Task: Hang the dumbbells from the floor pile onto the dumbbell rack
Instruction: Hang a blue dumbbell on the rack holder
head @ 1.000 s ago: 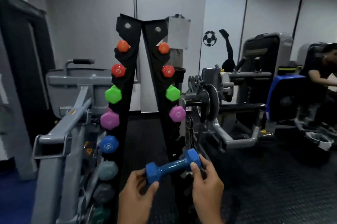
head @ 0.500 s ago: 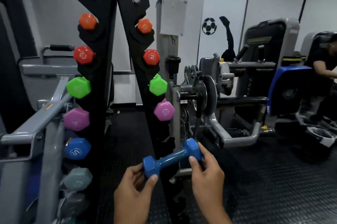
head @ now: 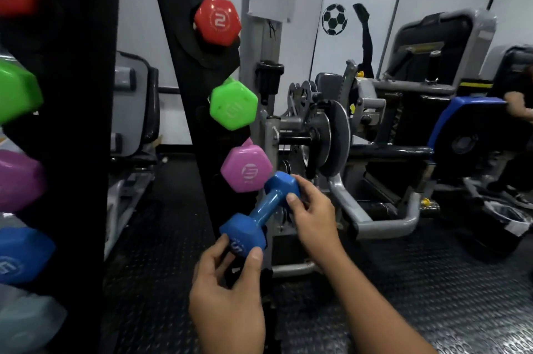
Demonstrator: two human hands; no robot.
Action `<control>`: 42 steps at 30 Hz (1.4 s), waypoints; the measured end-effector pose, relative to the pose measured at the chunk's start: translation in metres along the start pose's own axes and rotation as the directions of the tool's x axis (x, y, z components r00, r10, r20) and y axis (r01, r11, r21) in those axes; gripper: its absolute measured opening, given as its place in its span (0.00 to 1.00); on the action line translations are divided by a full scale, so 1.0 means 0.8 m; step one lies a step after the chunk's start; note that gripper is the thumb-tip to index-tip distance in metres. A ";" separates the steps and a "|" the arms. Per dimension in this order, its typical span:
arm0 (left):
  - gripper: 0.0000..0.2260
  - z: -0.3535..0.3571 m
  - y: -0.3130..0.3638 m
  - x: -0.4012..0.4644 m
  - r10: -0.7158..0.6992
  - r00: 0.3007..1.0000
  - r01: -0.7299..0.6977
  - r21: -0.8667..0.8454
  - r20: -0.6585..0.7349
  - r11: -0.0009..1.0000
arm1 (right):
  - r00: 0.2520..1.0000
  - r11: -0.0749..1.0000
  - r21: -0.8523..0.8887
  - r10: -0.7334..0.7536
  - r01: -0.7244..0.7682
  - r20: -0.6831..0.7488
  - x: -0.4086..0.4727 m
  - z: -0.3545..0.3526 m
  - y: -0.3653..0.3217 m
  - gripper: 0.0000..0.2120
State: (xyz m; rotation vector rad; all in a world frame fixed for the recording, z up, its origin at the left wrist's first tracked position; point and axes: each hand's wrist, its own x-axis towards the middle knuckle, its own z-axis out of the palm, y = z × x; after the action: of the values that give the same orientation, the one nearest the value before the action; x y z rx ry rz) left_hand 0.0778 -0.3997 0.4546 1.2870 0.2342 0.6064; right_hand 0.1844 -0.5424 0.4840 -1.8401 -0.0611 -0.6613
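I hold a blue dumbbell (head: 258,215) tilted, its near end low and its far end up against the black rack's right upright (head: 187,65). My left hand (head: 227,299) grips the near head from below. My right hand (head: 313,215) grips the far head, just under the pink dumbbell (head: 246,170) hung on that upright. Above it hang a green dumbbell (head: 233,105) and a red dumbbell (head: 217,20). The left upright (head: 72,123) carries red, green, purple, blue and grey dumbbells at the frame's left edge.
A grey weight machine (head: 326,134) with a round disc stands right behind the rack's right upright. More gym machines (head: 432,71) and a seated person (head: 519,100) are at the right. Black studded rubber floor (head: 432,281) spreads below.
I have moved much closer to the rack. The blue dumbbell has risen and swung from nearly level to steeply tilted, its far end now just under the pink dumbbell.
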 end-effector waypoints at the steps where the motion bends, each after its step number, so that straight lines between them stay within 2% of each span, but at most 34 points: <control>1: 0.21 0.006 -0.003 0.000 -0.003 1.000 0.003 -0.019 0.003 1.000 | 0.999 1.000 0.001 -0.002 0.002 0.035 0.012 0.007 0.005 0.18; 7: 0.32 0.030 -0.029 -0.016 0.105 0.994 -0.105 -0.057 -0.003 0.993 | 0.977 0.971 0.230 0.012 -0.062 0.212 0.060 0.051 0.018 0.16; 10: 0.38 0.025 -0.042 -0.022 0.198 0.979 -0.199 0.028 0.047 0.980 | 0.958 0.988 0.154 -0.040 -0.005 0.285 0.071 0.067 0.007 0.12; 13: 0.40 0.022 -0.041 -0.027 0.218 0.972 -0.225 0.089 0.087 0.970 | 0.925 0.999 0.034 -0.015 0.002 0.380 0.073 0.078 -0.002 0.20; 17: 0.40 0.015 -0.035 -0.029 0.187 0.976 -0.196 0.078 0.114 0.977 | 0.893 0.999 -0.019 0.040 -0.035 0.448 0.075 0.079 -0.002 0.22; 20: 0.40 0.002 -0.029 -0.024 0.191 0.973 -0.204 0.098 0.126 0.974 | 0.892 0.998 -0.026 0.067 -0.062 0.447 0.071 0.076 -0.007 0.20; 24: 0.39 -0.013 -0.022 0.001 0.262 0.956 -0.282 0.170 0.132 0.944 | 0.874 0.989 -0.142 0.100 -0.036 0.476 0.070 0.066 -0.028 0.22; 27: 0.33 -0.018 -0.005 0.016 0.266 0.941 -0.313 0.235 0.210 0.920 | 0.871 0.982 -0.188 0.072 0.024 0.487 0.071 0.065 -0.047 0.16; 31: 0.30 -0.020 0.013 0.026 0.243 0.924 -0.322 0.256 0.296 0.911 | 0.861 0.951 -0.304 0.105 0.060 0.497 0.069 0.061 -0.063 0.14; 34: 0.30 -0.026 0.025 0.026 0.218 0.921 -0.314 0.284 0.323 0.906 | 0.875 0.931 -0.359 0.125 0.059 0.468 0.060 0.051 -0.074 0.05; 40: 0.30 -0.032 0.048 0.025 0.198 0.892 -0.356 0.363 0.406 0.861 | 0.899 0.899 -0.438 0.192 0.000 0.394 0.031 0.023 -0.091 0.05; 42: 0.30 -0.036 0.064 0.028 0.186 0.883 -0.374 0.406 0.431 0.834 | 0.911 0.872 -0.490 0.204 -0.003 0.357 0.017 0.014 -0.100 0.14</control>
State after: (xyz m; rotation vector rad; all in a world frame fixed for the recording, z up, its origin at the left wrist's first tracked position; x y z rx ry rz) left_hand 0.0676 -0.3561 0.4982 1.9198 -0.1477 0.5563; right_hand 0.1716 -0.5063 0.5566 -2.4256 -0.0671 -0.2138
